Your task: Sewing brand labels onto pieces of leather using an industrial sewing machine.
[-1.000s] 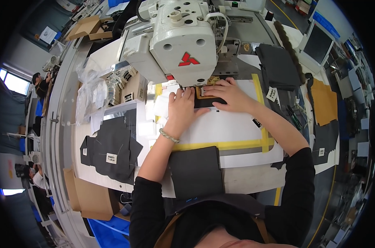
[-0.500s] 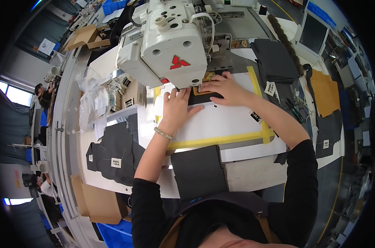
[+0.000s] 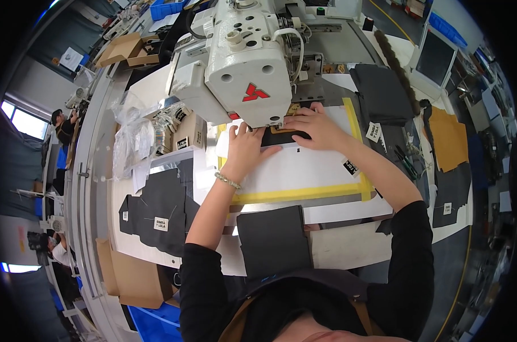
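Under the head of a white industrial sewing machine [image 3: 247, 68] lies a small black fabric piece [image 3: 278, 139] with a tan-gold edged plate on it. My left hand [image 3: 246, 151] rests at its left end, fingers stretched out and thumb pointing right. Across its right end, my right hand [image 3: 316, 129] lies flat with spread fingers. Both hands press down on the piece and the white sheet [image 3: 292, 171] beneath, which is bordered with yellow tape [image 3: 304, 194]. The machine head hides the needle and some of my fingertips.
Dark fabric panels lie at left [image 3: 162, 208], front [image 3: 274, 239] and back right [image 3: 381, 94]. A box of labels [image 3: 184, 134] and a clear plastic bag [image 3: 127, 142] stand left. Thread snips [image 3: 405, 162], tan fabric [image 3: 447, 137] and a monitor [image 3: 435, 54] are on the right.
The view has shifted slightly, so the machine appears a little lower and farther right. Both hands stay on the black piece, with hardly any change in their pose.
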Tool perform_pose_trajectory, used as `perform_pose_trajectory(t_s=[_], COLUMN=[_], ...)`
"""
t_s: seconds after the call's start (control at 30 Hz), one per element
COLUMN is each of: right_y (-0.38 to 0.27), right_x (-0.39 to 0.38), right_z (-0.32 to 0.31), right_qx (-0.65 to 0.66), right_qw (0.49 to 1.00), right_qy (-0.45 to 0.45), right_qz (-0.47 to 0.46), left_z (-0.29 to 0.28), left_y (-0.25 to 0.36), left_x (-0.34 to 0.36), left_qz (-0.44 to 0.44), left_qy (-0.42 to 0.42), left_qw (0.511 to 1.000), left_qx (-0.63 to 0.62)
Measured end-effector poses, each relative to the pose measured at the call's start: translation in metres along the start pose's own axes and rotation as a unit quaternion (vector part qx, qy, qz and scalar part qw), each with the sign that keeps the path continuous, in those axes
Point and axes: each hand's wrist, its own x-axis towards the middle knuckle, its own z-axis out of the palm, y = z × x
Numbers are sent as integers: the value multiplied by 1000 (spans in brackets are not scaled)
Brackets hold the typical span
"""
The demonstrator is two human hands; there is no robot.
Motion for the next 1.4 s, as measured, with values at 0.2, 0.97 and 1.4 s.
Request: perform_pose_trajectory(t_s=[0.2, 0.97, 1.4], right_y=[-3, -22, -24], right_x=[-1, -1, -1], right_z=[-5, -8, -12], right_qx=[-3, 36, 34], right_qw=[997, 989, 989], right_qy=[77, -134, -140], right_qz=[1, -44, -45], left_z=[-3, -27, -25], left_y=[5, -25, -35], left_x=[1, -31, -5], left_qz=[-12, 44, 154], left_qy=[0, -21, -58], left_qw=[1000, 999, 980], left_qx=[-10, -10, -109])
